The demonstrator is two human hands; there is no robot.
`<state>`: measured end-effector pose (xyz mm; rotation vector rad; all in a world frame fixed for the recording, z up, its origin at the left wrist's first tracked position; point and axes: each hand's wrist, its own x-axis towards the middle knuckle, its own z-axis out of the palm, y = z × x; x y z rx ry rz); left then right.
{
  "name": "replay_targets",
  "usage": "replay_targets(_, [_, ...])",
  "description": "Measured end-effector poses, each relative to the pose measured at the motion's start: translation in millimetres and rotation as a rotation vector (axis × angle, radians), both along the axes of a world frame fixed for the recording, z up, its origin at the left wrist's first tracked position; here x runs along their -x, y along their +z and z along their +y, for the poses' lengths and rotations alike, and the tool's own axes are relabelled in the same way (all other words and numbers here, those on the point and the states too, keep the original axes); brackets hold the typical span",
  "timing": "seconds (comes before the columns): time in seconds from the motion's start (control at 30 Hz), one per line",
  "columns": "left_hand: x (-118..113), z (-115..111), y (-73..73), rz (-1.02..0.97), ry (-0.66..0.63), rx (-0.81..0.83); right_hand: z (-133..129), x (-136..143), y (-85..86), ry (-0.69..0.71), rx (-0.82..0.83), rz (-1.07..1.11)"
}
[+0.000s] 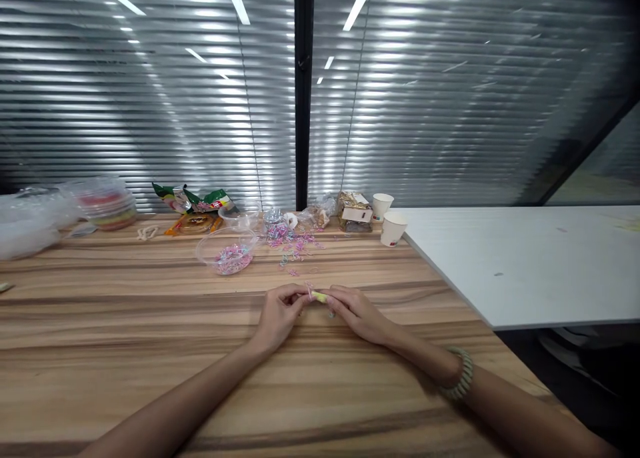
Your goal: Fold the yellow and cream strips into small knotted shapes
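Note:
Just above the wooden table, my left hand (281,315) and my right hand (357,313) meet at a small yellow piece (319,297), whose exact kind I cannot make out. My left fingers are pinched at its left end, where a thin pink loop (309,291) shows. On the other end, my right thumb and fingers close around the yellow piece. A small teal bit (331,315) shows just below my right fingertips. Farther back, small pink, purple and teal plastic links (295,248) lie scattered on the wood.
Behind my hands stand a clear bowl of colored links (203,253), snack packets (193,223), a gold-brown package (355,213) and two paper cups (393,230). Stacked plastic containers (103,201) sit at the back left. A white table (540,265) adjoins on the right.

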<state>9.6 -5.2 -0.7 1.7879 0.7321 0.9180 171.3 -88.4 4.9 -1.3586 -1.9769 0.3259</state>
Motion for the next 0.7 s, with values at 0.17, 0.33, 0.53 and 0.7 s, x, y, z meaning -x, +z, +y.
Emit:
replay_targets(0.17, [0.6,-2.0,1.4,0.020,0.009,-0.026,0.5,-0.9,3.0,0.013,0.004,0.047])
replay_targets(0.33, [0.8,-1.9,0.0,0.016,0.004,0.036,0.5,-1.1,1.7,-0.005,0.004,0.080])
replay_targets(0.53, [0.1,-2.5,0.8,0.031,-0.022,0.074,-0.3,-1.7,0.7,-0.047,-0.034,0.078])
replay_targets(0.7, [0.3,-3.6,1.5,0.056,-0.043,0.050,0.5,-2.7,0.5,-0.056,-0.068,0.092])
